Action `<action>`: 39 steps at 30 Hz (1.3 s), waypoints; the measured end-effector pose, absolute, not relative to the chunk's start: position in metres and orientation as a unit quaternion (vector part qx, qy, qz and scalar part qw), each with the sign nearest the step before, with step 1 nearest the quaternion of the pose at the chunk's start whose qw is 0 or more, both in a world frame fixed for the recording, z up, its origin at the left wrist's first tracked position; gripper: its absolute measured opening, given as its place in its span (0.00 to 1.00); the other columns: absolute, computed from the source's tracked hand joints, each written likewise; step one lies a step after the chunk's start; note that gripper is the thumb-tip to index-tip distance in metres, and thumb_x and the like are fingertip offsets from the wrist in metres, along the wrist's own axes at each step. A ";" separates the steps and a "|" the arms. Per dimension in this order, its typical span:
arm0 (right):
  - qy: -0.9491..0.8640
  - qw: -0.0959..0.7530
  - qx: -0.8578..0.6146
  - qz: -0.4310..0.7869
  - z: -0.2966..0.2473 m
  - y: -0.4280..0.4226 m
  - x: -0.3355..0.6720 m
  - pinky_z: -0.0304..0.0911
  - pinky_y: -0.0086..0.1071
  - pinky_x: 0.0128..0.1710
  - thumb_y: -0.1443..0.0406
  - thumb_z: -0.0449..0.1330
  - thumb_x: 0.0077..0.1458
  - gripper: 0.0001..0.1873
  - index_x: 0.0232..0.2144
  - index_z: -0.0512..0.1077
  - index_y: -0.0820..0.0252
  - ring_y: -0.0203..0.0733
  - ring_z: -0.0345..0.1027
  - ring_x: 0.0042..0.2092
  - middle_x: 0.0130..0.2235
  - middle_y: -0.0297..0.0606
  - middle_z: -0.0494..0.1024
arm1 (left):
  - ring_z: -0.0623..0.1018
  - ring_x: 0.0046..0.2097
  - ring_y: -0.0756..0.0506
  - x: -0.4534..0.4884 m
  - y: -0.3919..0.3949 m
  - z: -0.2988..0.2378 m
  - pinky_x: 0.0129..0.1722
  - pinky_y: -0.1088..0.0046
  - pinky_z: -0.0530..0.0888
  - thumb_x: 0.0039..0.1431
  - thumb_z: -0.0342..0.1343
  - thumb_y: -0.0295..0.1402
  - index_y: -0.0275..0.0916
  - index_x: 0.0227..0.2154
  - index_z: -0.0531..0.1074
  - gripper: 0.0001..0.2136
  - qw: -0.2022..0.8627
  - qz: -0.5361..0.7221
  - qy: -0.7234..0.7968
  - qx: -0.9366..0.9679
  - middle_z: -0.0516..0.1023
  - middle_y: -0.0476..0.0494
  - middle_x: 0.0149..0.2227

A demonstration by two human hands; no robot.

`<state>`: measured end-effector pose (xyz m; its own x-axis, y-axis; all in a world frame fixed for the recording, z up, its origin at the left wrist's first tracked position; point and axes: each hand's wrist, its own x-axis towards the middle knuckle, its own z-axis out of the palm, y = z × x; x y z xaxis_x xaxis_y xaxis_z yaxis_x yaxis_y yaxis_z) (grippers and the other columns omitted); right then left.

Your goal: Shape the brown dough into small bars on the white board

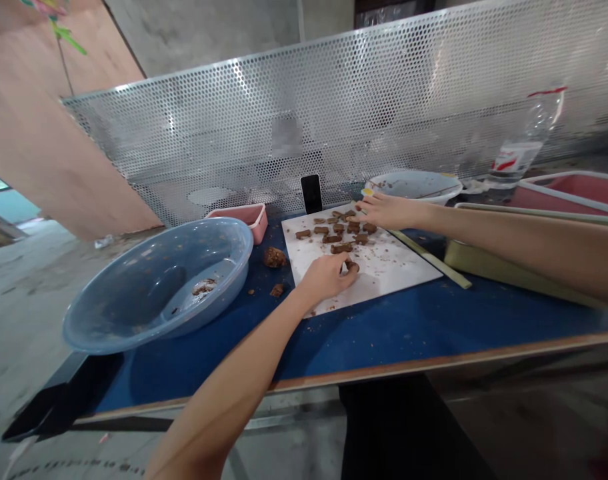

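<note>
On a white board (pixel 394 270) lie several short brown clay-like pieces (pixel 331 238), with crumbs scattered around them. My left hand (pixel 324 279) is at the board's near left part, thumb and fingers curled around a small brown lump (pixel 353 267). Toward the board's far right edge, my right hand (pixel 384 211) reaches over the far pieces with its fingers stretched out and apart; no held thing shows in it. A pale green strip (pixel 434 257) runs along the board's right side, passing under my right hand.
A large blue basin (pixel 159 287) stands left, a pink tray (pixel 254 220) behind it. Brown lumps (pixel 275 257) lie beside the board. A phone (pixel 312 193) leans on the perforated metal panel (pixel 224 127). A pale bowl (pixel 419 183), bottle (pixel 521 150) and green tray (pixel 509 260) are right.
</note>
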<state>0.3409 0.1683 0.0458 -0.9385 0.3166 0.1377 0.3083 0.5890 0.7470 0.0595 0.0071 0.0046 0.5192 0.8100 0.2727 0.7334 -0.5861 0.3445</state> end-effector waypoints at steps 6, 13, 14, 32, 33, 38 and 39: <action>0.928 -0.032 0.143 0.342 0.037 0.178 0.344 0.69 0.47 0.55 0.74 0.51 0.66 0.34 0.70 0.70 0.52 0.53 0.71 0.56 0.57 0.49 0.78 | 0.76 0.32 0.45 0.060 0.007 0.004 0.34 0.69 0.63 0.73 0.56 0.40 0.39 0.41 0.78 0.10 0.089 0.207 0.440 0.869 0.82 0.45 0.32; 0.944 -0.011 0.105 0.312 0.038 0.183 0.338 0.68 0.49 0.57 0.75 0.47 0.68 0.34 0.69 0.72 0.50 0.52 0.72 0.60 0.64 0.48 0.76 | 0.78 0.33 0.44 0.061 0.005 0.008 0.33 0.68 0.64 0.73 0.56 0.41 0.40 0.41 0.78 0.11 0.089 0.192 0.460 0.863 0.83 0.44 0.32; 0.941 -0.005 0.105 0.320 0.038 0.183 0.337 0.68 0.49 0.57 0.75 0.46 0.68 0.33 0.69 0.71 0.50 0.52 0.72 0.60 0.64 0.48 0.76 | 0.78 0.33 0.44 0.061 0.005 0.009 0.33 0.68 0.64 0.73 0.56 0.41 0.40 0.42 0.78 0.11 0.089 0.189 0.463 0.861 0.83 0.44 0.32; 0.937 0.038 0.088 0.335 0.041 0.183 0.342 0.66 0.53 0.60 0.71 0.48 0.68 0.33 0.72 0.68 0.51 0.56 0.70 0.63 0.66 0.51 0.75 | 0.77 0.31 0.44 0.060 0.006 0.007 0.34 0.68 0.65 0.73 0.56 0.42 0.40 0.41 0.78 0.12 0.100 0.194 0.465 0.858 0.81 0.44 0.30; 0.938 0.044 0.085 0.332 0.042 0.184 0.345 0.66 0.53 0.60 0.71 0.48 0.68 0.33 0.71 0.68 0.51 0.56 0.70 0.64 0.66 0.50 0.75 | 0.77 0.32 0.44 0.060 0.006 0.007 0.34 0.68 0.66 0.73 0.55 0.42 0.40 0.42 0.78 0.12 0.099 0.193 0.464 0.859 0.82 0.44 0.31; 0.931 0.072 0.065 0.353 0.047 0.183 0.355 0.67 0.52 0.61 0.74 0.46 0.69 0.34 0.72 0.68 0.52 0.56 0.69 0.65 0.68 0.50 0.73 | 0.78 0.32 0.44 0.061 0.006 0.008 0.34 0.69 0.66 0.73 0.55 0.42 0.40 0.43 0.79 0.12 0.105 0.191 0.463 0.859 0.82 0.43 0.31; 0.929 0.070 0.065 0.358 0.048 0.184 0.355 0.67 0.52 0.61 0.74 0.46 0.69 0.35 0.73 0.65 0.52 0.56 0.69 0.65 0.68 0.50 0.73 | 0.77 0.32 0.44 0.061 0.006 0.008 0.34 0.68 0.66 0.73 0.55 0.42 0.40 0.43 0.79 0.12 0.107 0.191 0.462 0.859 0.82 0.43 0.32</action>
